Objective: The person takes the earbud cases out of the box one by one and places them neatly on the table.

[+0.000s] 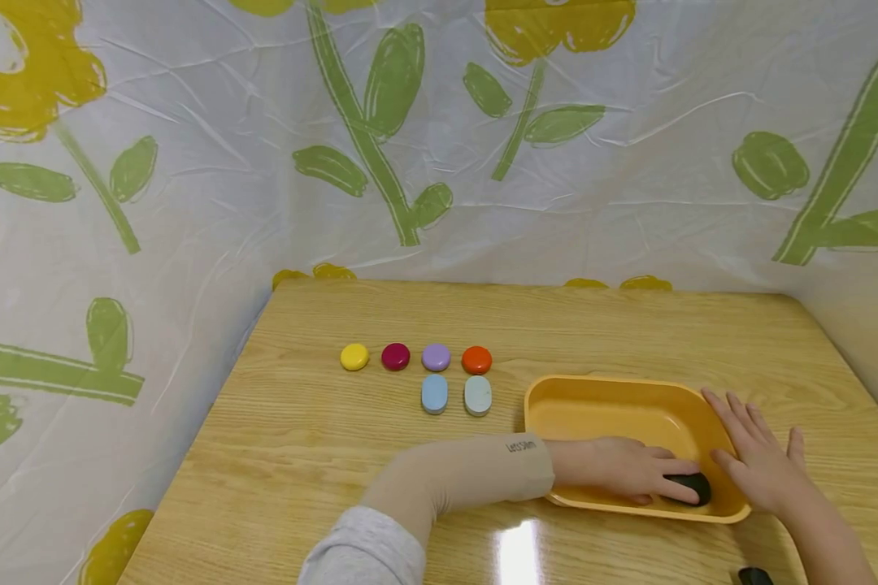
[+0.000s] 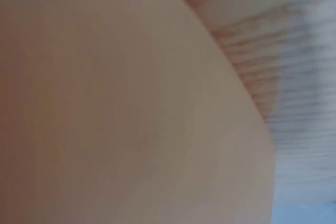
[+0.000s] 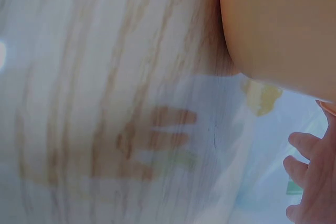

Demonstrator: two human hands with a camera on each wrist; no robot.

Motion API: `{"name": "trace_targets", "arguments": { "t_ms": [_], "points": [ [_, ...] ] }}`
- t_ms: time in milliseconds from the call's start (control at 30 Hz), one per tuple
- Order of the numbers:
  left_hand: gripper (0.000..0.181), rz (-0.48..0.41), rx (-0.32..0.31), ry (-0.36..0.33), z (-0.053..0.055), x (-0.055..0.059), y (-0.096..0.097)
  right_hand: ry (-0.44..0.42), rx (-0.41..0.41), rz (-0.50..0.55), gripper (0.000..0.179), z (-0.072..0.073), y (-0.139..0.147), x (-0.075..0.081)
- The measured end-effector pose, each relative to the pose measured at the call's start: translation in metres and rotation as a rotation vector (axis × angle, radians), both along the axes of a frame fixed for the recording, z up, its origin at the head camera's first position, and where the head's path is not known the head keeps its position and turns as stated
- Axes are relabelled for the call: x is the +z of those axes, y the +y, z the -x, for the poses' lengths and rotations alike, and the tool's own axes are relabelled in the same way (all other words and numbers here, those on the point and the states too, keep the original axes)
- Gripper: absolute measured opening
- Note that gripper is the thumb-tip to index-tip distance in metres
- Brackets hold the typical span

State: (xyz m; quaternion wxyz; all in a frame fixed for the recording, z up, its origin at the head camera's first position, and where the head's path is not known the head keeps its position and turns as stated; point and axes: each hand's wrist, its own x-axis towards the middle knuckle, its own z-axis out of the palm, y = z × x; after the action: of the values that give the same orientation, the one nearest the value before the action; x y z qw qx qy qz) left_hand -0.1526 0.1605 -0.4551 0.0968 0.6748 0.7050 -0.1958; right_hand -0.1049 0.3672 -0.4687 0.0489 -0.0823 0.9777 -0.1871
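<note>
A yellow-orange plastic basin (image 1: 607, 390) stands on the wooden table. My left hand (image 1: 632, 467) reaches inside it from the left, with its fingers around a small black rounded object (image 1: 695, 487) near the basin's right end. The hand covers part of that object, so its exact kind is unclear. At the basin's right end, my right hand (image 1: 764, 463) rests against the rim with spread fingers, the thumb over the inner side. Some of its fingers show at the lower right of the right wrist view. A blurred beige surface fills most of the left wrist view.
Left of the basin lie yellow (image 1: 354, 357), dark magenta (image 1: 396, 356), lilac (image 1: 436, 357) and orange-red (image 1: 477, 359) round pieces in a row. Blue (image 1: 435, 393) and pale grey-blue (image 1: 478, 395) oval pieces lie nearer. Another black object (image 1: 755, 576) shows at the bottom edge.
</note>
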Motion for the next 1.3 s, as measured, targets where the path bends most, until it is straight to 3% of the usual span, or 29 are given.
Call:
{"name": "trace_targets", "arguments": {
  "t_ms": [333, 400, 633, 700, 767, 967, 1100, 1167, 1300],
  "points": [
    [0.049, 0.024, 0.051, -0.044, -0.001, -0.002, 0.003, 0.003, 0.005, -0.003, 0.077, 0.0, 0.0, 0.0],
    [0.049, 0.002, 0.018, -0.028, -0.001, -0.003, 0.003, 0.007, 0.006, -0.002, 0.077, -0.001, 0.0, 0.0],
    [0.05, -0.065, -0.131, 0.157, -0.003, -0.005, -0.001, 0.001, 0.01, -0.004, 0.077, -0.002, -0.001, 0.001],
    [0.049, -0.028, -0.12, 0.184, -0.004, -0.005, -0.003, 0.002, 0.011, -0.004, 0.077, -0.002, -0.001, 0.002],
    [0.049, -0.001, -0.091, 0.168, -0.006, -0.004, -0.003, 0.008, 0.012, -0.003, 0.077, -0.002, -0.001, 0.002],
    [0.048, -0.013, 0.023, -0.011, -0.005, -0.004, -0.006, 0.026, 0.012, -0.008, 0.077, -0.003, -0.002, 0.001],
    [0.05, -0.097, -0.02, 0.012, -0.002, -0.002, -0.015, 0.022, 0.013, -0.01, 0.076, -0.003, -0.003, 0.002],
    [0.057, -0.124, -0.007, 0.033, 0.001, 0.003, -0.02, 0.016, 0.012, -0.006, 0.076, -0.003, -0.003, 0.002],
    [0.063, -0.151, 0.131, 0.022, 0.01, 0.021, -0.035, 0.012, 0.014, 0.006, 0.075, -0.004, -0.003, 0.002]
  ]
}}
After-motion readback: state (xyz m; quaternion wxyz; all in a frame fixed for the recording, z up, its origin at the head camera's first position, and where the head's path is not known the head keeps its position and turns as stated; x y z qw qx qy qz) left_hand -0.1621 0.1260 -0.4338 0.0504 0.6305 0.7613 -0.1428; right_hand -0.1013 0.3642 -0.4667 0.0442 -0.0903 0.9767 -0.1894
